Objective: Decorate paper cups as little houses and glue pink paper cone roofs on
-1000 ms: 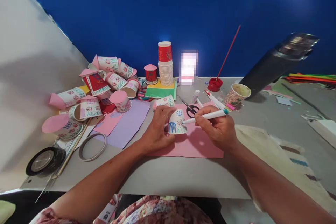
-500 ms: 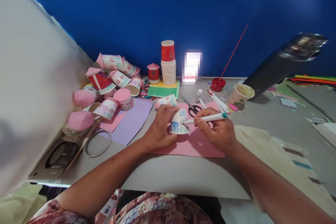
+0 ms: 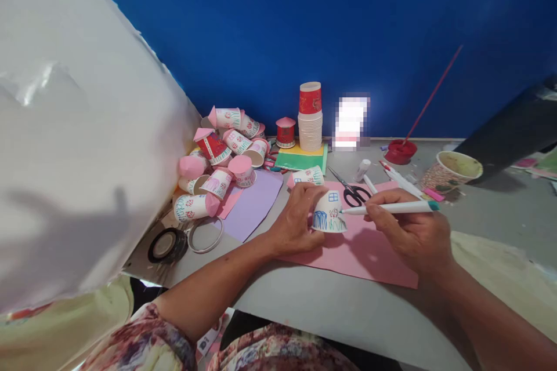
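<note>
Between the thumb and fingers of my left hand (image 3: 300, 220) is a white paper cup (image 3: 327, 208), turned upside down. A blue window, a blue scribbled patch, a small reddish flower and green strokes are drawn on its side. My right hand (image 3: 407, 229) grips a white felt-tip marker (image 3: 400, 207) with a green end, its tip at the cup's right side by the drawing. Whether the tip touches the cup I cannot tell. Under both hands lies a sheet of pink paper (image 3: 369, 261). Just behind the cup is another decorated cup (image 3: 310, 176), lying on its side.
Scissors (image 3: 354, 192) and loose markers (image 3: 398, 178) lie behind my right hand. A stack of paper cups (image 3: 310, 127) stands at the back. Decorated cups with pink tops (image 3: 216, 182) pile up at left, near rolls of tape (image 3: 206, 236). A patterned cup (image 3: 452, 173) stands at right.
The view has swung left, so everything sits further right in the picture. The marker tip has drawn back slightly from the cup's face toward its right edge. Both hands keep their holds.
</note>
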